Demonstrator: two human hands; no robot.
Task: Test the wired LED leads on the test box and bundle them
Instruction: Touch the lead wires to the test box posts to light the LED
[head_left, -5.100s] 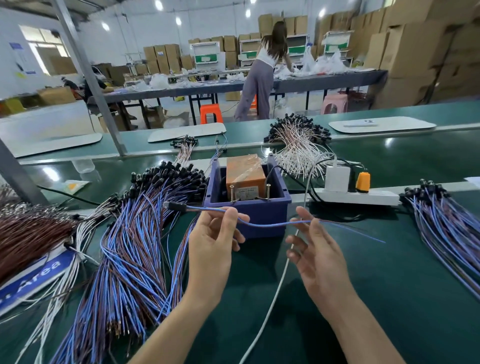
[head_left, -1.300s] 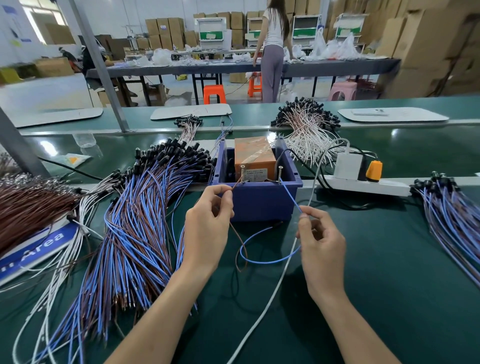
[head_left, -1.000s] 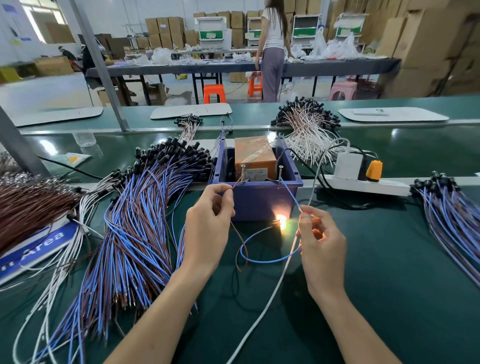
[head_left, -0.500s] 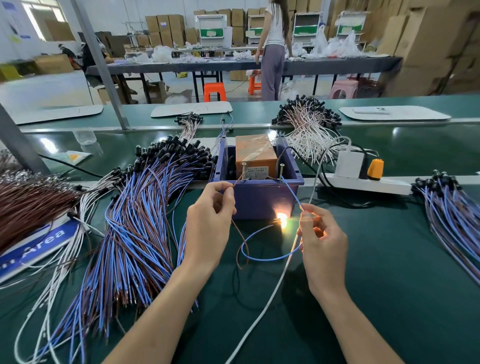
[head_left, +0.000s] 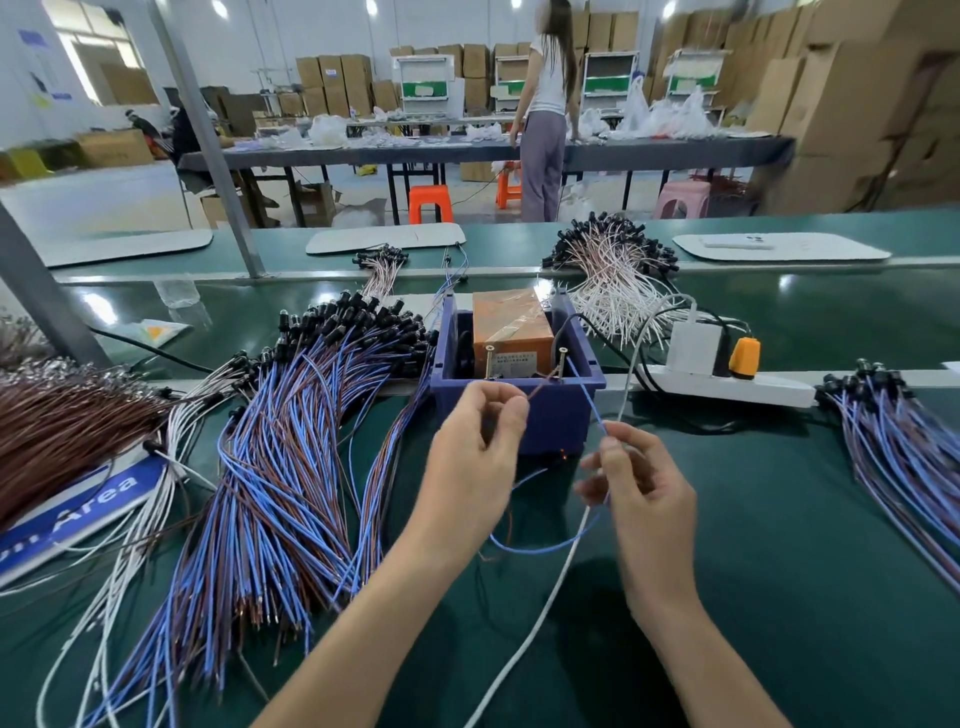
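**Left edge of the table (head_left: 789, 582).** A bundle of brown wires (head_left: 57, 431) lies beside a blue sign (head_left: 78, 514), with loose white leads (head_left: 156, 499) just next to them.

**Left of centre.** A large pile of blue-and-brown LED leads (head_left: 291, 467) is fanned out. Its black heads point toward the far edge and its bare ends toward the near edge.

**Centre.** The test box (head_left: 550, 415), a blue bin holding an orange unit (head_left: 511, 327), stands mid-table. Two metal posts (head_left: 489, 358) rise at its front rim.

- The left hand (head_left: 472, 462) is just in front of the bin. Its thumb and forefinger are pinched on the brown wire (head_left: 540, 387) of one lead, and that wire runs up toward the right-hand post.
- The right hand (head_left: 644, 499) is close by but apart from the left. It pinches the same lead's blue wire (head_left: 587, 400) between thumb and fingertips, and that wire also reaches up to the right-hand post.
- Whether either bare end touches metal cannot be told.
- The lead's slack hangs in a loop between the hands.
- A white cable (head_left: 545, 597) passes under the right hand toward the near edge.

**Right of centre.** A white power strip (head_left: 727, 387) lies beside the bin. It carries a white adapter (head_left: 693, 348) and an orange plug (head_left: 744, 356). Behind it, near the far edge, lies a pile of pale leads (head_left: 613, 275).

**Right edge.** A second bundle of blue-and-brown leads (head_left: 904, 452) lies here.
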